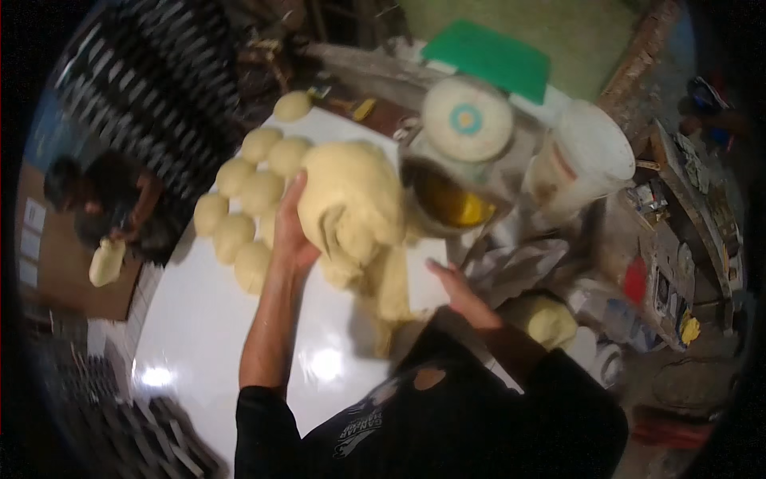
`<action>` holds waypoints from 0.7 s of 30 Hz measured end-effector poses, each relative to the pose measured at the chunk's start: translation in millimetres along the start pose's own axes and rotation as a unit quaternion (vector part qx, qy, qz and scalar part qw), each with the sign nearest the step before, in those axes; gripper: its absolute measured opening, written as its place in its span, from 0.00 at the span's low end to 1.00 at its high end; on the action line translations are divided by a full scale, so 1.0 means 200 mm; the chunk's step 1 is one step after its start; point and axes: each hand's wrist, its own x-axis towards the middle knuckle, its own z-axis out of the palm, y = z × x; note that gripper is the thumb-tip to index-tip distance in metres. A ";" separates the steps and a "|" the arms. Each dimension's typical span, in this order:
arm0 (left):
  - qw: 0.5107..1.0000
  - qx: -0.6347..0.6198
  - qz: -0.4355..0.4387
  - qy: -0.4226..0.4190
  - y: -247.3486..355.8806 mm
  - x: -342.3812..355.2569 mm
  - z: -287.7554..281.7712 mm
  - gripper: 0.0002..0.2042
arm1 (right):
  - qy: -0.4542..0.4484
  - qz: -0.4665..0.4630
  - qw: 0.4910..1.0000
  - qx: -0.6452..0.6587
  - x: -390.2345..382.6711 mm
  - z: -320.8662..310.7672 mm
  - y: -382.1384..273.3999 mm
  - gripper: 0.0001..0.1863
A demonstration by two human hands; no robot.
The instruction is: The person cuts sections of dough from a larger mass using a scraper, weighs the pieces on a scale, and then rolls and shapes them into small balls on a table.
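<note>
A big lump of pale yellow dough (pixel 351 184) rises from the white table, its near side torn and folded. My left hand (pixel 297 231) cups the lump's left side, with some fingers hidden against the dough. At the lump's right, my right hand (pixel 456 289) grips a flat white dough scraper (pixel 427 275) by its edge. A ragged strip of dough (pixel 392 287) hangs between lump and scraper. Several smooth round dough balls (pixel 261 193) sit in rows left of my left hand.
Beyond the white table (pixel 199 319) stand a weighing scale (pixel 467 120), a bowl with something yellow (pixel 455 203) and a white bucket (pixel 590 152). A green board (pixel 487 60) lies behind. At the left, another person (pixel 120 199) holds a pale bottle-shaped thing (pixel 107 263) near stacked dark trays (pixel 152 104).
</note>
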 end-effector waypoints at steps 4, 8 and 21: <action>0.979 -0.136 -0.135 -0.068 0.03 0.74 0.45 0.26 | -0.019 0.045 0.995 -0.091 0.03 -0.39 -0.18 0.18; 0.972 -0.043 -0.157 -0.171 0.03 1.45 0.90 0.26 | -0.054 -0.015 0.984 -0.172 0.12 -0.48 -0.22 0.20; 0.658 0.702 0.269 -0.042 -0.20 1.90 1.02 0.38 | -0.098 0.052 0.974 -0.198 0.10 -0.34 -0.39 0.24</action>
